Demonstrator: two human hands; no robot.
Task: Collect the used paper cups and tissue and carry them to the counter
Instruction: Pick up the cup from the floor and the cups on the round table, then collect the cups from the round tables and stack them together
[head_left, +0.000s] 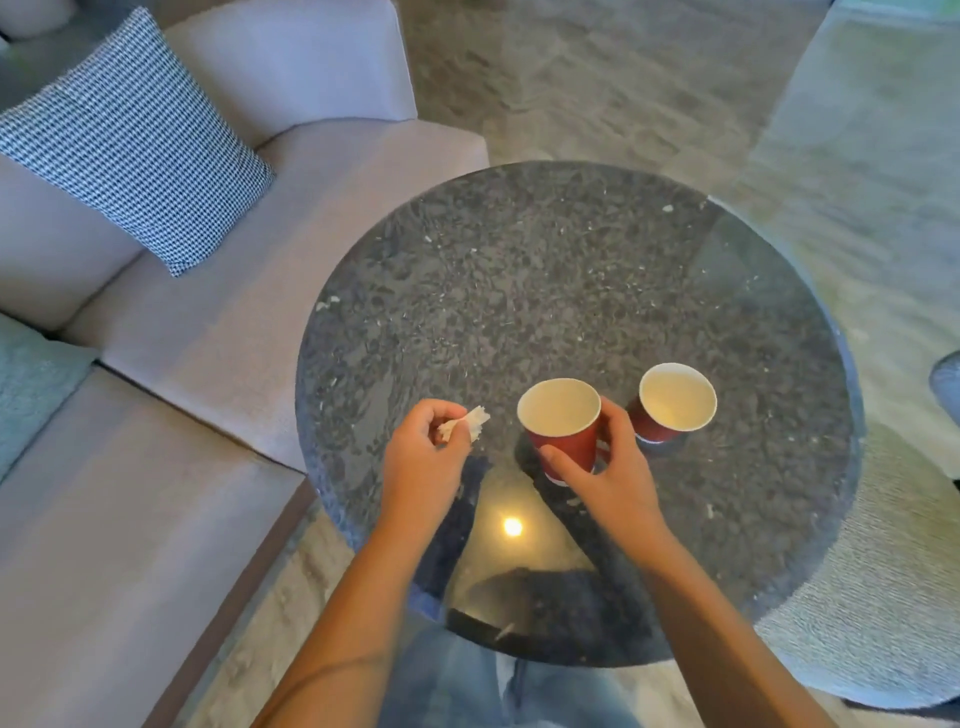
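Forearms reach in from the near edge, over a blue-jeaned lap (457, 686), and the two hands are apart above the near part of the tabletop (519, 270). On the right, the right hand (618, 467) is wrapped round a red paper cup (563, 436), thumb on its near side and fingers round its right side. This cup is upright and its pale inside looks bare. Whether its base rests on the surface or is just off it is hard to make out.

Just right of it and a little farther off, a second red cup (675, 402) stands upright on the tabletop, untouched and close beside the right hand's fingers. Its inside is pale too, with a yellowish tint low down.

To the left, the left hand (421, 462) pinches a small crumpled white tissue (467, 423) between thumb and curled fingers, and most of the wad is hidden in the grip.

Round, dark and speckled, the glossy tabletop mirrors a bright light spot (512, 526) near the arms.

A pale grey sofa (218, 332) fills the left, with a black-and-white checked cushion (130, 140) on it and a teal one (31, 374) cut off at the frame edge. Grey mottled carpet (597, 78) lies beyond, and a pale textured seat (883, 597) shows partly at the right.
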